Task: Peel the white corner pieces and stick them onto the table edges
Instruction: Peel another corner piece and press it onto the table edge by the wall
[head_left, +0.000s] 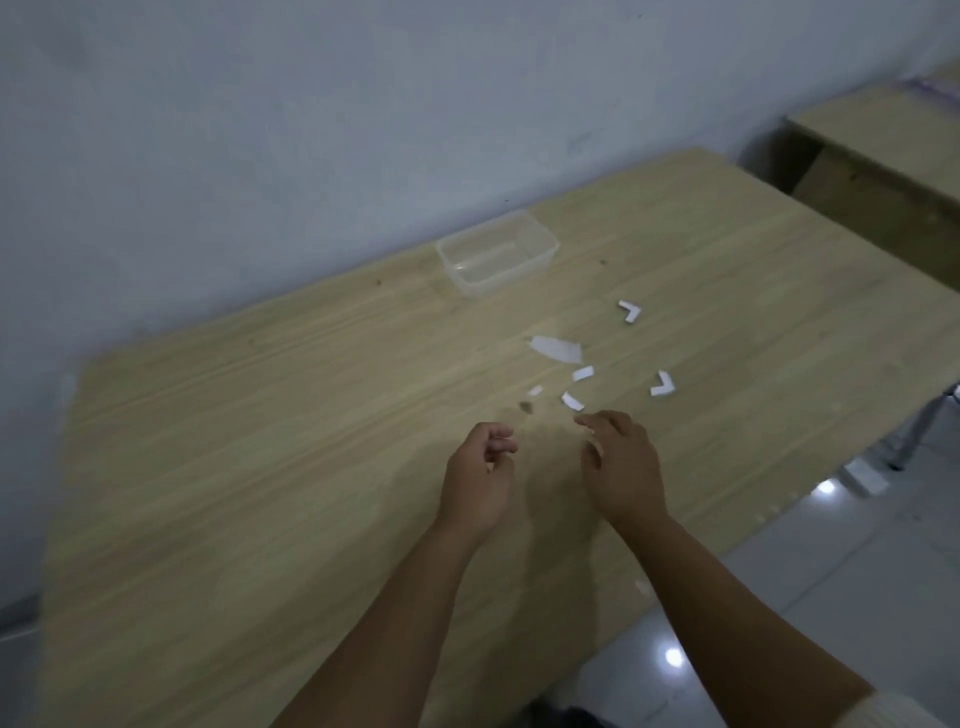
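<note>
White corner pieces (630, 310) and peeled scraps (572, 401) lie toward the worktop's (260, 467) right edge, within reach; left hand (480, 475) loosely curled, right hand (621, 465) open, both grips empty.

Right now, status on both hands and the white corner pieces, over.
Left hand loosely curled, right hand open, both empty above wooden table. Two white L-shaped corner pieces unpeeled beyond right hand. Backing scraps between; clear plastic tub clear of path.

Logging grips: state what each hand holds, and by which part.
The right hand holds nothing, fingers spread above the table. The left hand is curled; too blurred to tell whether it pinches anything.
</note>
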